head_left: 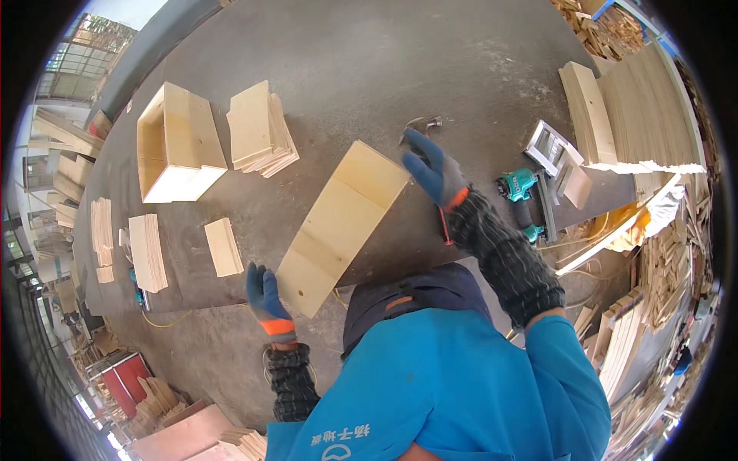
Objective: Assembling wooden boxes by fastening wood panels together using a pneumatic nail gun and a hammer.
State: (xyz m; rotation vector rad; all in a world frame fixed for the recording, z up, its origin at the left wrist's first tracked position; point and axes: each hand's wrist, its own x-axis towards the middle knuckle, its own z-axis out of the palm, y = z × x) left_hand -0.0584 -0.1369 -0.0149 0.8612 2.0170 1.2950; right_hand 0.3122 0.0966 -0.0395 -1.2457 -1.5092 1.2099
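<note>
Wooden box [338,234], long and pale, slanted between the two hands at the near side of the dark desk [369,69]. Lower end juts past the desk edge; whether it rests or is lifted, cannot tell.

Left hand [269,301], in a blue glove with orange band: beside the box's lower left end, fingers spread. Right hand [436,170], gloved alike: at the upper right corner, fingers extended and apart from one another. Firm contact with the wood not clear for either.

Hammer [436,122] partly hidden behind right hand and forearm, its red handle end showing below. Teal nail gun [520,184] to the right of that forearm.

Left of the long box: small pile of boards [224,247]; beyond it, larger board stack [257,127] next to a second box [191,134], hollow side facing left. Tall stack of thin boards [649,107] far right.
</note>
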